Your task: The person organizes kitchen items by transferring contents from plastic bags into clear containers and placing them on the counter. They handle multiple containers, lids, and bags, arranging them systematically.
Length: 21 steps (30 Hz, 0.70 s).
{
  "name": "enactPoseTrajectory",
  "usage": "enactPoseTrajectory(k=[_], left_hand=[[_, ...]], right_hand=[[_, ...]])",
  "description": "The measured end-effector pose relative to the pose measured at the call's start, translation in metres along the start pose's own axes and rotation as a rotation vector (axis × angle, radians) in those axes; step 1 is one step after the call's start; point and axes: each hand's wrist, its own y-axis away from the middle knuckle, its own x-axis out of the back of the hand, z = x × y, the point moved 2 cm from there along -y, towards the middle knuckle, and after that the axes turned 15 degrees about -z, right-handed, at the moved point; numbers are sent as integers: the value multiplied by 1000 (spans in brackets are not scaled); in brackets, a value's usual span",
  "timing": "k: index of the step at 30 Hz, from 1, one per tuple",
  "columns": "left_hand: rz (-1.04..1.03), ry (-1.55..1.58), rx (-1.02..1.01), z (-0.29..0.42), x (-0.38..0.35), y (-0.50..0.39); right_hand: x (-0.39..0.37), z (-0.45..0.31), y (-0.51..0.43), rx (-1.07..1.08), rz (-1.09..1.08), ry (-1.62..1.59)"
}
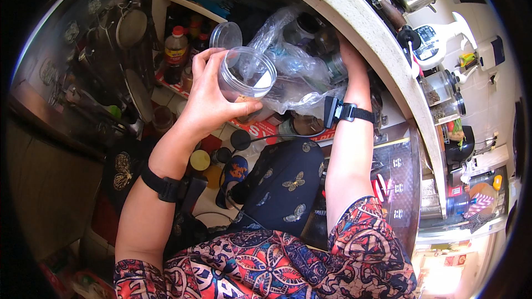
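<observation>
My left hand grips a clear plastic jar, its threaded mouth uncovered and tilted towards me. Just behind my fingers shows a round clear plastic lid or container top; whether I hold it too is unclear. My right hand reaches into the low cabinet beneath the counter edge. Its fingers are hidden, so a grip cannot be made out. Beside it are a clear jar and a crumpled transparent plastic bag. A dark-lidded jar stands deeper inside.
The pale counter edge curves above my right arm. A red-capped sauce bottle stands left in the cabinet. Pans hang farther left. Lidded jars stand on the floor by my shoe. A black cable crosses near my knee.
</observation>
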Motion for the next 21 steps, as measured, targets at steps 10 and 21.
enactPoseTrajectory(k=[10, 21], left_hand=[[-11, -33, 28, 1, -1, 1], [-18, -116, 10, 2, -10, 3]], right_hand=[[14, -72, 87, 231, 88, 439], [36, -151, 182, 198, 286, -458]])
